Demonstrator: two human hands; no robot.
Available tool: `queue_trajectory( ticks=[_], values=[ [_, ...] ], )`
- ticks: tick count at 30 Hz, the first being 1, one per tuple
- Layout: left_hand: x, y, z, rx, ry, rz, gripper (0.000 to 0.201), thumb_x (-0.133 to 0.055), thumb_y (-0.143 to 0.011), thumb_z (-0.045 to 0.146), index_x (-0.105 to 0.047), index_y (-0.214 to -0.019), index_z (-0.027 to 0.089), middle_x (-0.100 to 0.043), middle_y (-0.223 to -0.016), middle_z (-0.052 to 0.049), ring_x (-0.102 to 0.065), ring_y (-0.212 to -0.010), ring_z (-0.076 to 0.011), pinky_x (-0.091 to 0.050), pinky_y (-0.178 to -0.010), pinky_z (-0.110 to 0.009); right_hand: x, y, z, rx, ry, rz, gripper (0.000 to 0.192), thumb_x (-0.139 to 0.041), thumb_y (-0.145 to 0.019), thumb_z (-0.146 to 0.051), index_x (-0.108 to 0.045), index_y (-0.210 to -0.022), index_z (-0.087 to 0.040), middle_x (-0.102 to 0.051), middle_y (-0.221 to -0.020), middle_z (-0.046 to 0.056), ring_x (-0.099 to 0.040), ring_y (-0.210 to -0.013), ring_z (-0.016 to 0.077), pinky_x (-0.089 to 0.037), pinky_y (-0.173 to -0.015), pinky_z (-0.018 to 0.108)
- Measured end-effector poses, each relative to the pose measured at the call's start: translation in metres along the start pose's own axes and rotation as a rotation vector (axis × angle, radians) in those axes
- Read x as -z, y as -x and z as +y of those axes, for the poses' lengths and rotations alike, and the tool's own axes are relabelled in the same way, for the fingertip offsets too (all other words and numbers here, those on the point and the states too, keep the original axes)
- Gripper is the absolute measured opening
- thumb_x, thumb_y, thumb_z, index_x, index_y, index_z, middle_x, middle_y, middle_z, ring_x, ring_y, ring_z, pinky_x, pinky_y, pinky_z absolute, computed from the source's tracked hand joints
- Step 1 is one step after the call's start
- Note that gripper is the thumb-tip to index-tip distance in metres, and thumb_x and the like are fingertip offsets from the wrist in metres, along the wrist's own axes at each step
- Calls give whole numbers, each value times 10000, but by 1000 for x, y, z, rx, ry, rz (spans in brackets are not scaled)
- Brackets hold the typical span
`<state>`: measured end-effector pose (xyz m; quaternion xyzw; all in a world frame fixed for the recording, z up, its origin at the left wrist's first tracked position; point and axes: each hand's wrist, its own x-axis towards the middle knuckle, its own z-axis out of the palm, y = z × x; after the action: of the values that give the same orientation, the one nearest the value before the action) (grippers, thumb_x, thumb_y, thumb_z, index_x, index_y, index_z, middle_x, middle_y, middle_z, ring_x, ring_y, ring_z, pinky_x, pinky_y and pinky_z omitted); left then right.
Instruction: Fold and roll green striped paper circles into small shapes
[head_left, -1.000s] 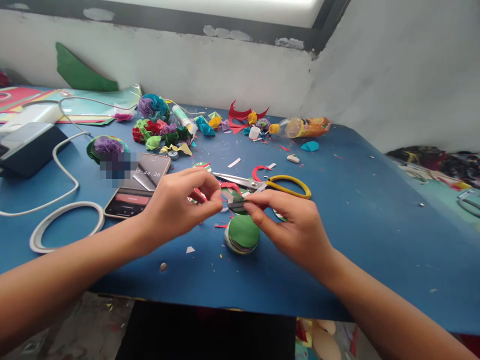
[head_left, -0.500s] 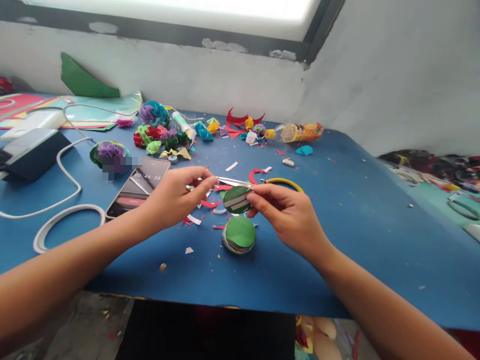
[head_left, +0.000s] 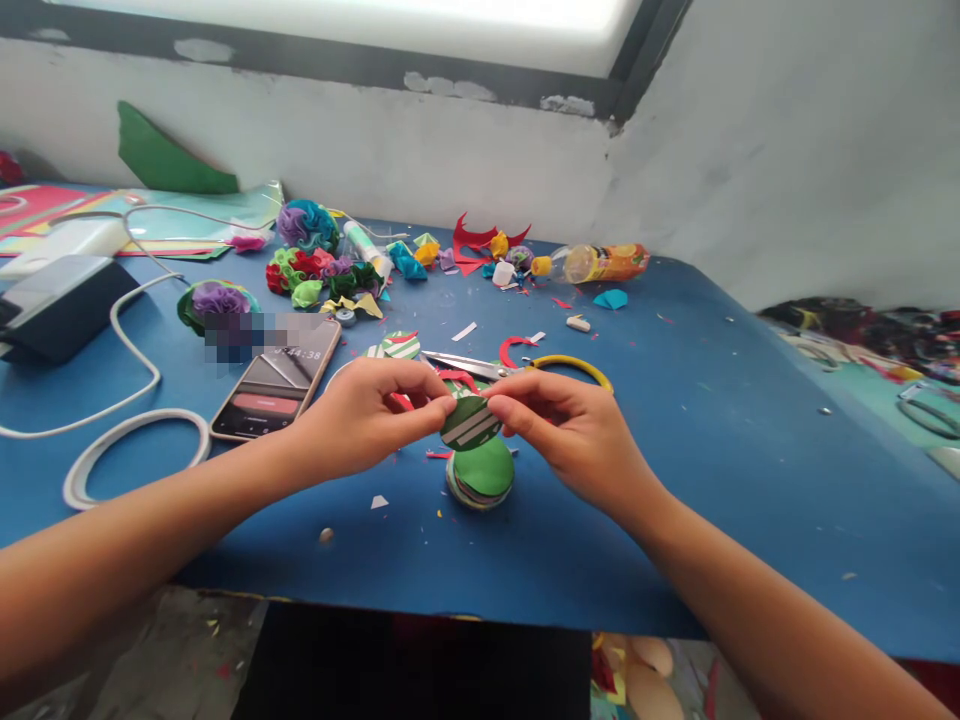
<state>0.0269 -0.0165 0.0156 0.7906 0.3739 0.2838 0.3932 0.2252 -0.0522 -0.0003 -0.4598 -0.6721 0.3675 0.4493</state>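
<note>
Left hand [head_left: 367, 415] back at the green paper circle [head_left: 470, 423] after drawing away a moment ago; right hand [head_left: 574, 425] pinching its other edge. Both grips closed on the circle, held just above the stack of circles [head_left: 482, 473] at the centre of the frame. White strips across it, probably tape being worked on. Blue table [head_left: 720, 440] littered with scraps; scissors [head_left: 525, 367] behind, phone [head_left: 274, 385] left, paper flowers [head_left: 315, 262] upper left, grey wall under a window.
</note>
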Motion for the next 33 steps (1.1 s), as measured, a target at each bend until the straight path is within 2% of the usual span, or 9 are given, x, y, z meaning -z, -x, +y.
queue_trajectory(
  ticks=[4, 8, 13, 20, 24, 27, 33],
  values=[
    [-1, 2, 2, -29, -14, -15, 114, -549, -777, 213, -623, -733, 140, -593, -642, 5, -540, -561, -63, -456, -466, -117, 0, 1, 1, 6, 57, -11, 157, -612, -778, -299, -662, -840, -164, -668, -771, 15, -596, -663, 92, -512, -609, 204],
    [-1, 2, 4, -34, 21, -7, 112, -556, -771, 206, -620, -712, 137, -584, -618, 5, -530, -533, -58, -453, -451, -112, -1, -1, 0, -51, -46, -50, 167, -617, -771, -312, -662, -821, -158, -654, -737, 18, -583, -628, 94, -498, -568, 209],
    [2, 1, 4, 9, 171, 25, 109, -560, -778, 195, -629, -713, 142, -581, -558, 14, -545, -482, -58, -472, -435, -113, 0, -5, 0, -89, -194, -49, 136, -645, -747, -292, -676, -773, -162, -589, -598, -17, -518, -535, 69, -449, -505, 189],
    [3, -2, 3, 39, 341, 64, 169, -548, -811, 251, -625, -692, 159, -585, -544, 15, -567, -469, -69, -515, -436, -134, 1, -5, -1, -152, -260, -86, 118, -668, -726, -270, -655, -763, -159, -608, -636, -17, -524, -551, 57, -442, -522, 174],
    [3, -3, 1, 77, 466, 15, 176, -536, -817, 269, -627, -715, 158, -604, -614, -1, -581, -497, -83, -531, -432, -164, 0, -6, 1, -124, -340, -11, 87, -660, -735, -257, -645, -764, -176, -633, -659, -28, -528, -538, 44, -458, -531, 162],
    [3, -3, 1, 110, 482, -40, 131, -579, -790, 254, -626, -728, 149, -613, -638, -6, -576, -507, -78, -533, -441, -162, 0, -7, 2, -113, -355, 38, 79, -663, -733, -241, -642, -781, -183, -661, -713, -22, -545, -540, 42, -472, -535, 161],
    [1, -2, 4, 177, 506, -82, 104, -601, -758, 216, -613, -709, 125, -577, -563, 16, -552, -474, -57, -515, -435, -136, 0, -7, 2, -95, -310, 21, 91, -653, -742, -241, -645, -811, -183, -655, -709, -16, -551, -545, 49, -475, -527, 166]
  ],
)
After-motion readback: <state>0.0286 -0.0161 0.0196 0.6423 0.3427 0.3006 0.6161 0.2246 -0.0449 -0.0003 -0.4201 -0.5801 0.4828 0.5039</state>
